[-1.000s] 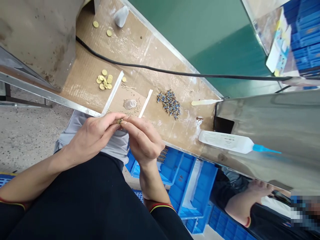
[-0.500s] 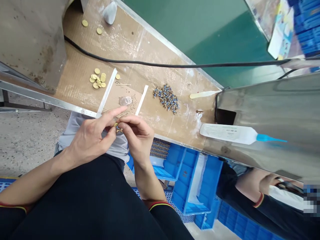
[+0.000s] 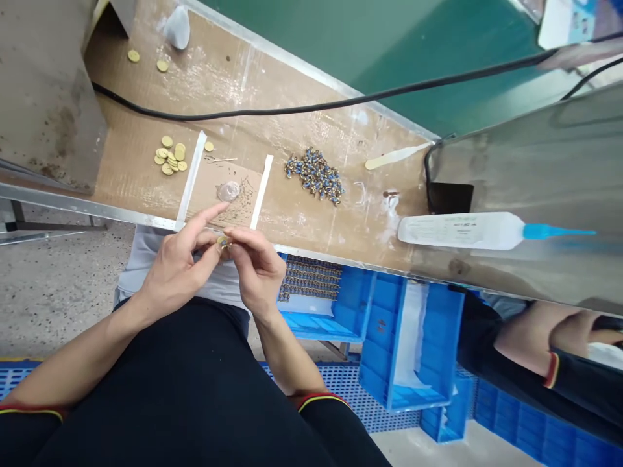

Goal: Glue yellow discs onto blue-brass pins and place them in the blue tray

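My left hand (image 3: 182,263) and my right hand (image 3: 256,263) meet just below the bench's front edge, both pinching one tiny brass-coloured part (image 3: 223,242). The left index finger sticks out toward a clear round puddle of glue (image 3: 228,191) on a cardboard patch. On the bench (image 3: 146,136) lie a heap of yellow discs (image 3: 169,159) to the left and a heap of small blue-and-brass parts (image 3: 314,175) to the right.
A black cable (image 3: 272,110) crosses the bench. A white glue bottle with blue nozzle (image 3: 467,230) lies on a steel machine cover (image 3: 535,168) at right. Blue crates (image 3: 413,344) stand under the bench. Another person's arm (image 3: 535,344) shows lower right. A grey machine (image 3: 39,84) stands left.
The view has swung, shifting the bench left and down in frame. My hands stay together on the small part, and the left index finger has stretched out.
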The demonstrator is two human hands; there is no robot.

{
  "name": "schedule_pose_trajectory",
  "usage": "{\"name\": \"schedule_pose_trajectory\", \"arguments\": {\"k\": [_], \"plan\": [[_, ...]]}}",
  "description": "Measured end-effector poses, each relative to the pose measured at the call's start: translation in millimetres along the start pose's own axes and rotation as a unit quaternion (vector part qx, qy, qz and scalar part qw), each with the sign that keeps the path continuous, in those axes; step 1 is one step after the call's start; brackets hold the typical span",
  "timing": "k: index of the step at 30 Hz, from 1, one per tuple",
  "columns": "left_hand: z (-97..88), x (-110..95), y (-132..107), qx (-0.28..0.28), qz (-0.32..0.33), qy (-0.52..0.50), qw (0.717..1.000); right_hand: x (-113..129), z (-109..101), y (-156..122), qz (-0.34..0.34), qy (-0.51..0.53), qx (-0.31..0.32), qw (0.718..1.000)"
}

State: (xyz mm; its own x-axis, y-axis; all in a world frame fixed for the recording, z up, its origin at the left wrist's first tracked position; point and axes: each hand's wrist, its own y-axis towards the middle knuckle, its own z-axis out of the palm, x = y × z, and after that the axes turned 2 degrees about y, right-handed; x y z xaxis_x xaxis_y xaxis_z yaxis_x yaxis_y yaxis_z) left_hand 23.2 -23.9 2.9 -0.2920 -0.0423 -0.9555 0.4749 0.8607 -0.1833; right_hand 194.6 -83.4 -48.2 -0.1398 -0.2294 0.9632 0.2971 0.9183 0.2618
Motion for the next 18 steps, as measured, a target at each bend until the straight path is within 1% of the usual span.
{"name": "schedule_pose_trajectory", "arguments": {"k": [2, 4, 5, 6, 7, 8, 9, 10, 11, 12, 13, 14, 15, 16, 17, 18], "plan": [[4.2, 0.9, 0.0, 0.034, -0.007, -0.023, 0.999, -1.6, -1.0, -6.1, -0.025, 0.001, -0.013, 1.0], [4.7, 0.9, 1.0, 0.09, -0.008, -0.031, 0.995, -0.2, -6.1, -12.9, -0.024, -0.003, -0.034, 0.999], [2.7, 1.0, 2.9, 0.12, -0.004, -0.023, 0.992, 0.8, -11.5, -17.0, -0.014, -0.006, -0.048, 0.999], [-1.1, 1.2, 6.3, 0.135, 0.002, -0.004, 0.991, 1.5, -19.7, -22.1, 0.0, -0.009, -0.065, 0.998], [-6.6, 1.3, 11.5, 0.125, 0.012, 0.026, 0.992, 1.5, -31.0, -28.6, 0.017, -0.013, -0.087, 0.996], [-13.5, 1.2, 18.6, 0.091, 0.024, 0.065, 0.993, 0.4, -45.4, -36.5, 0.034, -0.019, -0.119, 0.992], [-21.3, 0.5, 27.3, 0.025, 0.035, 0.108, 0.993, -2.0, -63.0, -46.1, 0.053, -0.03, -0.161, 0.985], [-29.6, -0.9, 37.5, -0.055, 0.046, 0.15, 0.986, -5.8, -83.2, -56.9, 0.074, -0.043, -0.21, 0.974], [-37.6, -3.3, 48.9, -0.123, 0.054, 0.192, 0.972, -11.0, -105.4, -68.6, 0.096, -0.063, -0.267, 0.957], [-44.9, -6.6, 61.1, -0.174, 0.061, 0.235, 0.954, -17.4, -128.6, -80.6, 0.125, -0.093, -0.315, 0.936], [-51.0, -10.5, 73.9, -0.194, 0.072, 0.283, 0.936, -24.6, -151.8, -92.1, 0.165, -0.133, -0.348, 0.913], [-55.8, -14.8, 86.8, -0.173, 0.082, 0.339, 0.921, -31.8, -173.9, -102.8, 0.211, -0.183, -0.359, 0.891], [-59.2, -19.0, 99.6, -0.158, 0.093, 0.385, 0.904, -38.6, -194.0, -112.4, 0.255, -0.234, -0.347, 0.872], [-61.5, -22.5, 111.9, -0.129, 0.098, 0.422, 0.892, -44.3, -211.5, -120.6, 0.281, -0.26, -0.343, 0.858], [-62.8, -24.8, 123.5, -0.093, 0.093, 0.446, 0.886, -48.9, -225.8, -127.6, 0.304, -0.284, -0.332, 0.847], [-63.8, -25.5, 134.2, -0.059, 0.077, 0.451, 0.887, -52.3, -237.1, -133.3, 0.323, -0.304, -0.319, 0.838]]}}
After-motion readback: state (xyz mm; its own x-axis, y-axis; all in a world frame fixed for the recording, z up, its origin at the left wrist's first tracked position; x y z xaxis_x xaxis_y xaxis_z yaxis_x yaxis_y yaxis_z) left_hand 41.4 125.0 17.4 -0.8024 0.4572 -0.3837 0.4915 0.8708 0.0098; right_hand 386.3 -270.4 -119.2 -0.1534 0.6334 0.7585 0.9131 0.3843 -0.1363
